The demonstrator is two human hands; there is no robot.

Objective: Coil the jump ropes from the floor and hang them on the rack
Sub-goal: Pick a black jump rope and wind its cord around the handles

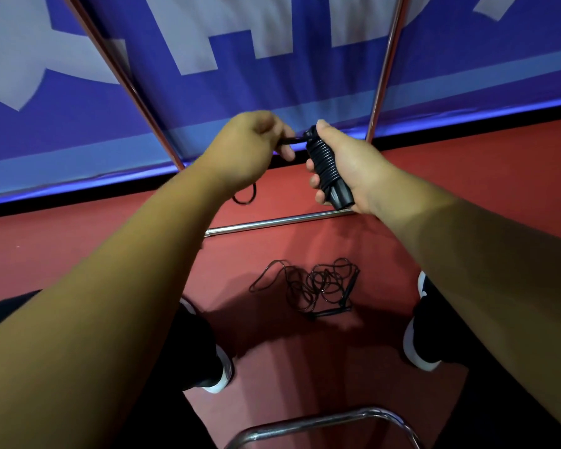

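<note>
right hand [350,163] clamps the coiled jump rope [324,160]; left hand [243,147] pinches its loose end. second rope [314,286] lies tangled on the floor [78,241]. banner lettering [191,37] is cropped, unreadable.

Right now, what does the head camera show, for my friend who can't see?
A right hand grips a coiled jump rope, wound round its black handles; the left hand pinches its loose end. A tangled rope lies on the red floor.
</note>
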